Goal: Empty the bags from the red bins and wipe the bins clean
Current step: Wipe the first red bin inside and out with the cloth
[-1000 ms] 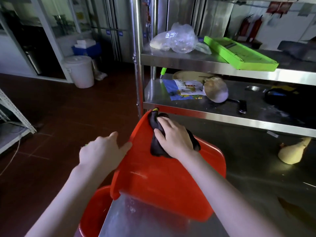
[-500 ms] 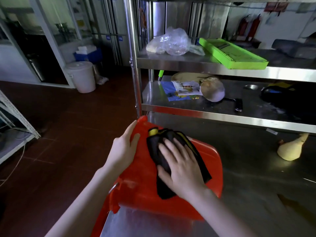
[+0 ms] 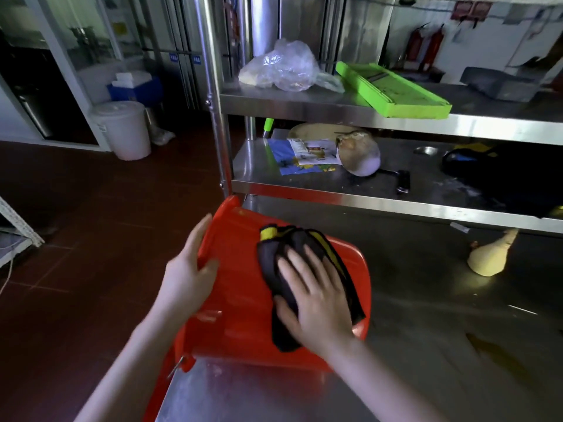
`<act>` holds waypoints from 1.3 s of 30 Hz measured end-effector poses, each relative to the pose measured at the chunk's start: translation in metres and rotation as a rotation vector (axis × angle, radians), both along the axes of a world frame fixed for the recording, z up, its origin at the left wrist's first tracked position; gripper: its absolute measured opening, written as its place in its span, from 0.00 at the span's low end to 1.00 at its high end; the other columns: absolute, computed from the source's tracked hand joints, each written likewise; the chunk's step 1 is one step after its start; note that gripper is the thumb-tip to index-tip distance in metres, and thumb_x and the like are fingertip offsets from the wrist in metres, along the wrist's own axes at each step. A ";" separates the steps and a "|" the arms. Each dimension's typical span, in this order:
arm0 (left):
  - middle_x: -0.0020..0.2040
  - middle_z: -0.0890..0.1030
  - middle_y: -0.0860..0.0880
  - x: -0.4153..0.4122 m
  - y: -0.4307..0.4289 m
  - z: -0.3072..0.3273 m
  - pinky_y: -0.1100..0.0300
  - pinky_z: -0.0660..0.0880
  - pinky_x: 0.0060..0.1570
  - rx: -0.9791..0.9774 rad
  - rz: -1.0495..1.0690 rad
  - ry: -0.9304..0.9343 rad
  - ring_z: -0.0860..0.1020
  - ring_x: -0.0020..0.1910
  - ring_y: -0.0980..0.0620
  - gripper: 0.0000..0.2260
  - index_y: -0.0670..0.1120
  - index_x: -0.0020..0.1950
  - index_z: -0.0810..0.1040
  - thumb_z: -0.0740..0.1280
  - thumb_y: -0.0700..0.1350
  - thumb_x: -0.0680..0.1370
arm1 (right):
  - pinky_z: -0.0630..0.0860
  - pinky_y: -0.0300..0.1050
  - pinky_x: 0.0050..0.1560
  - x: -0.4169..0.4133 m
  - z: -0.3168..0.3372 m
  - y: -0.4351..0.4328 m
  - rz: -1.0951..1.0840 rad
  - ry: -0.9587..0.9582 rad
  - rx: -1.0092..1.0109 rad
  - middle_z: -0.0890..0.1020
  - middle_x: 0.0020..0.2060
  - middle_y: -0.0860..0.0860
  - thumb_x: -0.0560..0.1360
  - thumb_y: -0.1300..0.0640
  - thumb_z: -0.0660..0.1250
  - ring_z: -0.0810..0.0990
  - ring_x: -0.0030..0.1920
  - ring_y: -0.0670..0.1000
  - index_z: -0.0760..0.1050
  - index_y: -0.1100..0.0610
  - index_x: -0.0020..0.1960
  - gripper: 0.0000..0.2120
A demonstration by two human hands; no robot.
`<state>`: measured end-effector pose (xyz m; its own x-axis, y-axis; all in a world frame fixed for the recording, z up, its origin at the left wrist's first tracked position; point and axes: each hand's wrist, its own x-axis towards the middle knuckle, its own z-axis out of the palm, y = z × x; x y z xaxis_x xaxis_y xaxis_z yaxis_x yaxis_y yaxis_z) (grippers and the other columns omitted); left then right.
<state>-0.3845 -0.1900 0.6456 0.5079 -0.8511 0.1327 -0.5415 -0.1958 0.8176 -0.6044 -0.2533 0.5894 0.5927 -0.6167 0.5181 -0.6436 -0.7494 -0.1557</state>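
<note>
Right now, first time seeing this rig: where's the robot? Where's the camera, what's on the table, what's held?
There is no robot here: a person works with bare hands. The one picture comes from a wide-angle camera on the person's head, looking forward and down, so both arms enter from the bottom. A red bin lies tipped over at the edge of a steel table. The left hand rests flat against the bin's side. The right hand presses a black cloth with yellow trim onto the bin, fingers straight. Neither hand grips anything. Further right on the table lies a pale gourd-like thing. The shelves behind carry a clear bag and a green tray.
</note>
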 end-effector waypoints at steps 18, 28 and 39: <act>0.38 0.80 0.56 -0.011 -0.040 -0.009 0.72 0.75 0.29 -0.102 -0.025 -0.060 0.81 0.32 0.57 0.29 0.66 0.74 0.59 0.68 0.48 0.78 | 0.68 0.52 0.62 -0.020 0.033 -0.158 -0.310 0.020 0.603 0.74 0.68 0.48 0.79 0.40 0.52 0.73 0.65 0.57 0.68 0.45 0.67 0.20; 0.38 0.82 0.52 -0.011 -0.020 -0.022 0.62 0.79 0.28 -0.164 -0.046 -0.044 0.81 0.28 0.49 0.31 0.70 0.73 0.60 0.69 0.46 0.78 | 0.62 0.56 0.73 -0.059 -0.037 -0.052 -0.028 -0.093 0.013 0.69 0.73 0.51 0.79 0.45 0.59 0.64 0.75 0.57 0.67 0.54 0.73 0.25; 0.27 0.75 0.51 -0.021 0.020 -0.049 0.55 0.75 0.27 -0.256 -0.078 0.065 0.72 0.25 0.57 0.21 0.68 0.73 0.61 0.58 0.51 0.83 | 0.68 0.52 0.64 0.072 0.051 -0.094 -0.128 0.084 0.416 0.73 0.69 0.48 0.77 0.40 0.51 0.73 0.66 0.56 0.68 0.48 0.69 0.24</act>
<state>-0.4053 -0.1697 0.5971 0.4570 -0.8307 0.3180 -0.4915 0.0621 0.8686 -0.5325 -0.3473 0.6399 0.5277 -0.8335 0.1637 -0.7504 -0.5477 -0.3700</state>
